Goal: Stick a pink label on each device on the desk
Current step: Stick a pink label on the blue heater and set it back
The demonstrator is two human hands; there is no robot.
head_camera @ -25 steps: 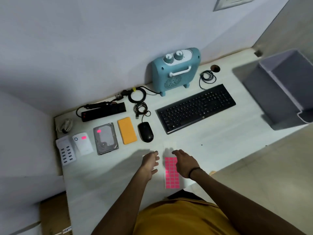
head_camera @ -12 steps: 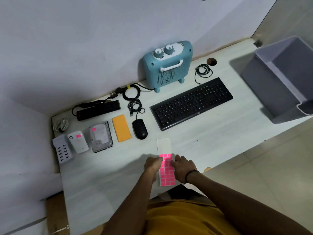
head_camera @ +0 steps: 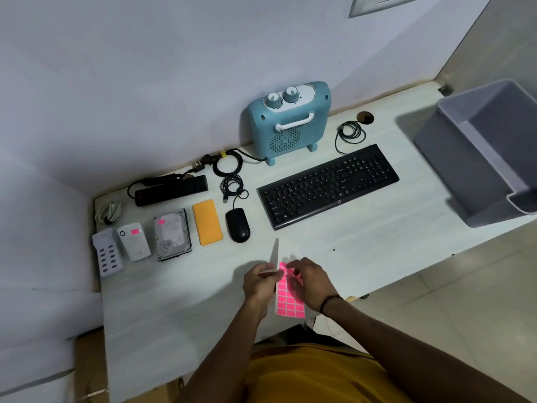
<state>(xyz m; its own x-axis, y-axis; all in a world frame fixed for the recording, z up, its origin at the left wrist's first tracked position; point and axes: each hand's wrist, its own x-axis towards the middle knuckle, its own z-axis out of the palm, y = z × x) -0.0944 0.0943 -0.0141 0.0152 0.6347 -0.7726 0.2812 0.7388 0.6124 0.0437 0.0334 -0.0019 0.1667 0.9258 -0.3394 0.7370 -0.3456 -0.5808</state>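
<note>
Pink label sheet [head_camera: 286, 299] lies between my hands: left hand [head_camera: 259, 282] pinches its upper-left edge, right hand [head_camera: 312, 282] fingertips curl onto its top rows.

Bare desk [head_camera: 363, 257] lies open right of the right hand [head_camera: 312, 283]. Ahead-left, mouse [head_camera: 237, 225] and power bank [head_camera: 207, 226] crowd close.

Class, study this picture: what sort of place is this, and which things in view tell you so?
Probably a home or office desk in a corner: a keyboard and mouse lie on the white desk, with a power strip against the wall.
</note>
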